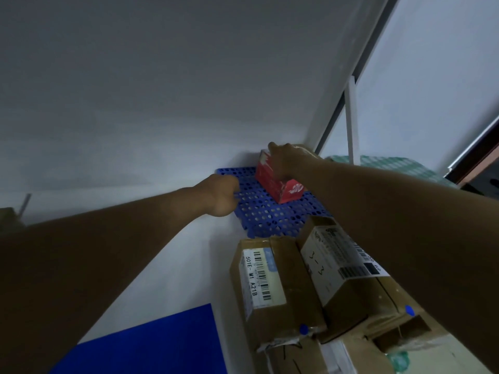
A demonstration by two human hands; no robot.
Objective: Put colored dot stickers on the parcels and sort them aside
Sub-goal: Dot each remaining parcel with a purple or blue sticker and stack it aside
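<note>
A red box [272, 182] lies on a blue perforated pallet [264, 211] against the white wall. My right hand [283, 160] rests on top of the box, fingers curled over its far side. My left hand [222, 195] is at the pallet's left edge, fingers curled down onto the grid; whether it grips the edge is hidden. Nearer to me are stacked cardboard parcels: one with a barcode label [267, 282] and a blue dot sticker [303, 329], and another [343, 268] with a blue dot sticker [409, 310] next to it.
A blue flat sheet [162, 344] lies at the bottom left on the white floor. A window frame [351, 114] and a green patterned cloth [391, 166] are at the right. More torn cardboard [351, 352] sits at the bottom right.
</note>
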